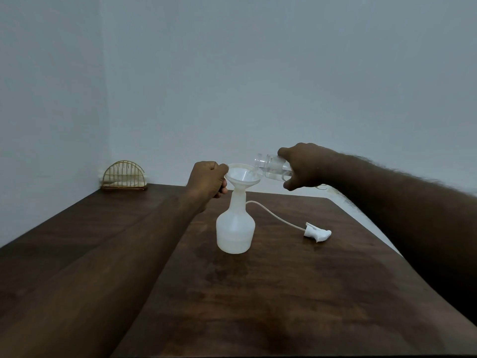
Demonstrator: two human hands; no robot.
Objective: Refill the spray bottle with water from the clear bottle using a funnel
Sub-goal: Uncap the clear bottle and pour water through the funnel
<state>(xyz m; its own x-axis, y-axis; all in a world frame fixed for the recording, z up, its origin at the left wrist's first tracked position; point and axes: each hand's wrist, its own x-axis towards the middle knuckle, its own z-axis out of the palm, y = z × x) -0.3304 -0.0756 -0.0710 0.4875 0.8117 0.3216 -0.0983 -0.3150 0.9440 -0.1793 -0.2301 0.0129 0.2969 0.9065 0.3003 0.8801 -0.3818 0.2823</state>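
Note:
A white translucent spray bottle (235, 228) stands upright on the dark wooden table (258, 293), with some water in its bottom. A white funnel (243, 177) sits in its neck. My left hand (207, 183) pinches the funnel's left rim. My right hand (303, 166) grips the clear bottle (271, 167), which is tipped nearly flat with its open mouth over the funnel's right edge. Water lies in the lower side of the clear bottle. The white spray head (317, 233) with its dip tube (273, 213) lies on the table to the right.
A gold wire rack (125, 175) stands at the far left corner against the wall. The table's right edge (361, 220) runs diagonally close behind my right forearm.

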